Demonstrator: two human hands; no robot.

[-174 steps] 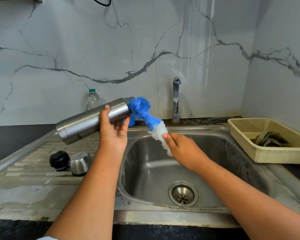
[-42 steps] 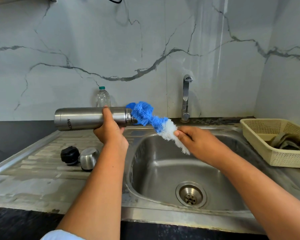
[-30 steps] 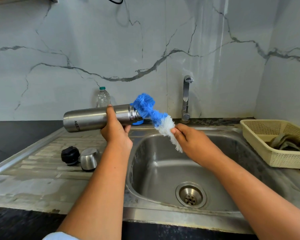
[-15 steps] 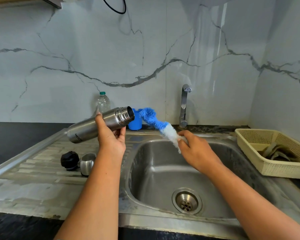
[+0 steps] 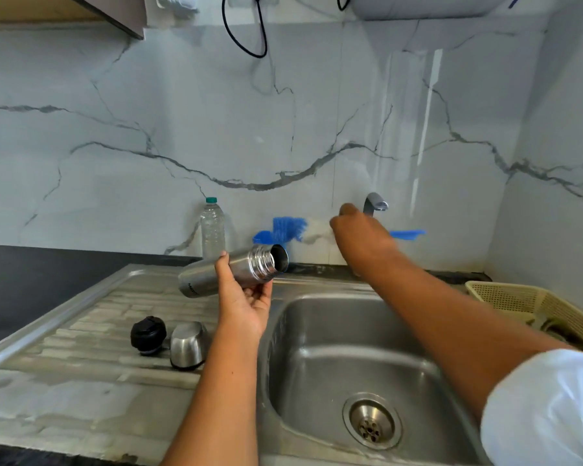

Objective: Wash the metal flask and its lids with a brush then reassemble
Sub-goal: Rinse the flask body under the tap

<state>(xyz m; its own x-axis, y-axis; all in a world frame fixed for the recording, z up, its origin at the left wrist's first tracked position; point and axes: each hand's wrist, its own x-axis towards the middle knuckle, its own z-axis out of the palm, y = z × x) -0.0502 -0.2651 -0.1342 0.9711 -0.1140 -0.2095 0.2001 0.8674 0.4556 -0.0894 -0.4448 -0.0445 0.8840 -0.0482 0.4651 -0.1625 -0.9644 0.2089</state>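
From the head view, the left grip (image 5: 246, 297) is curled round the metal flask (image 5: 246, 269), thumb across the top of the body and fingertips under the neck. The flask is held in the air above the seam where the bench (image 5: 81, 364) meets the sink (image 5: 317, 331). It is tilted, with the base down to the left of the grip and the open mouth up to its right. It is brushed steel with a ridged, threaded neck and a dark hollow mouth. Small dark lettering sits near the base (too small to read).

Below and to the left of that grip, the two lids rest on the ribbed steel bench, touching or nearly so. They are a black stopper (image 5: 148, 335) and a domed steel cap (image 5: 187, 344) lying on its side.

Up and to the right, the right grip (image 5: 357, 237) is raised just below the tap (image 5: 374, 203), its back to the camera. It is closed round the brush (image 5: 288, 228), though the fingers themselves are hidden. Blue bristles and a white stretch stick out to its left, and a flat blue handle end (image 5: 406, 234) to its right, all smeared by motion. The bristles are above the flask's mouth, apart from it.

Behind the left grip, against the marble wall, stand a clear plastic bottle (image 5: 212, 228) with a green cap and a blue cup (image 5: 261, 237). Right of the right forearm, a cream mesh basket (image 5: 519, 297) sits on the bench. The drain (image 5: 372, 420) lies in the sink floor below that arm, and a white sleeve (image 5: 546, 408) shows at the frame's lower right.
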